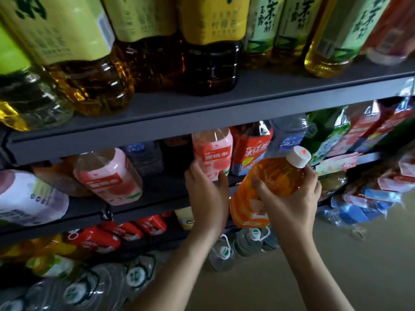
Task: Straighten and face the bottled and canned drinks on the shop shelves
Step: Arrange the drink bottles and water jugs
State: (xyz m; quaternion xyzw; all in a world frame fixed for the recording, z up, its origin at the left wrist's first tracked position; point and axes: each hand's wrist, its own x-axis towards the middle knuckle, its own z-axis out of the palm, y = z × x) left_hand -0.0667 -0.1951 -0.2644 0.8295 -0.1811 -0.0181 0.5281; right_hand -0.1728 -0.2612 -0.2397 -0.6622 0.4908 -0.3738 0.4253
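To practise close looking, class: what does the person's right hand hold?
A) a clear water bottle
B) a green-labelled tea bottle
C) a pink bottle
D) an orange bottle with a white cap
D: the right hand grips the orange bottle, white cap uppermost, while the left hand holds the pink bottle.

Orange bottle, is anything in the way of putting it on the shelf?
Yes. A red bottle stands on the shelf right behind the orange bottle in the right hand. The left hand grips a pink bottle beside it.
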